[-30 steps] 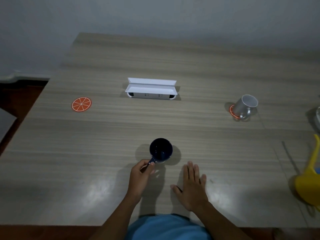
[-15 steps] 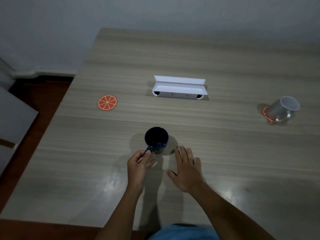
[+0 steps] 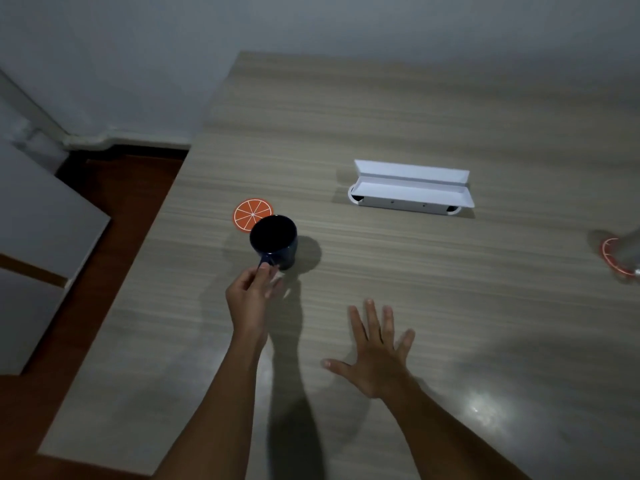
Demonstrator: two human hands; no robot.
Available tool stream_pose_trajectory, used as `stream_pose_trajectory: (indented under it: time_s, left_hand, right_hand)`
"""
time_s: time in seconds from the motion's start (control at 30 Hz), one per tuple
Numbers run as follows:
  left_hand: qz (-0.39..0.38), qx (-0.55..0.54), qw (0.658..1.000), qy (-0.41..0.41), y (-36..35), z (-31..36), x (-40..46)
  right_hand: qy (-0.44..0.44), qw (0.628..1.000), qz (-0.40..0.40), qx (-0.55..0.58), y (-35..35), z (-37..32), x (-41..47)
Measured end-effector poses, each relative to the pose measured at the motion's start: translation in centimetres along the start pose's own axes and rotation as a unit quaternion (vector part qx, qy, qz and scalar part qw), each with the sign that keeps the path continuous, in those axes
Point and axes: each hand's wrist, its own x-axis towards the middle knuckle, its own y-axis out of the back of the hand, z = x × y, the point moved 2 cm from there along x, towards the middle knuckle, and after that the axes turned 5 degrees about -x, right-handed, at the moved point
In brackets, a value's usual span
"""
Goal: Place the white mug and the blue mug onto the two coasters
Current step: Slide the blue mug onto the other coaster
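Note:
My left hand pinches the handle of the dark blue mug, held upright just off the table and overlapping the near right edge of an orange-slice coaster. My right hand lies flat on the table with fingers spread, holding nothing. At the far right edge, the white mug stands on the second orange coaster; the frame cuts off most of the mug.
A white open box sits on the wooden table beyond my right hand. The table's left edge runs close to the left coaster, with red-brown floor and a grey cabinet beyond it.
My left hand has carried the blue mug forward and left, up to the orange coaster. My head turned left, so the white mug slid to the right edge. The right hand stayed flat.

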Motion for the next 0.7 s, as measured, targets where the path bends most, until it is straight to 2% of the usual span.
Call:
stream_pose_trajectory:
  time_s: [0.27,0.7]
  left_hand:
    - [0.044,-0.046,0.998,-0.002,-1.7,0.4,4.1]
    - [0.075,-0.038,0.996,-0.014,-1.8,2.6,10.2]
  right_hand:
    - [-0.002,1.000,0.006,0.011,0.2,-0.1,-0.1]
    - [0.002,1.000,0.009,0.013,-0.2,0.2,0.2]
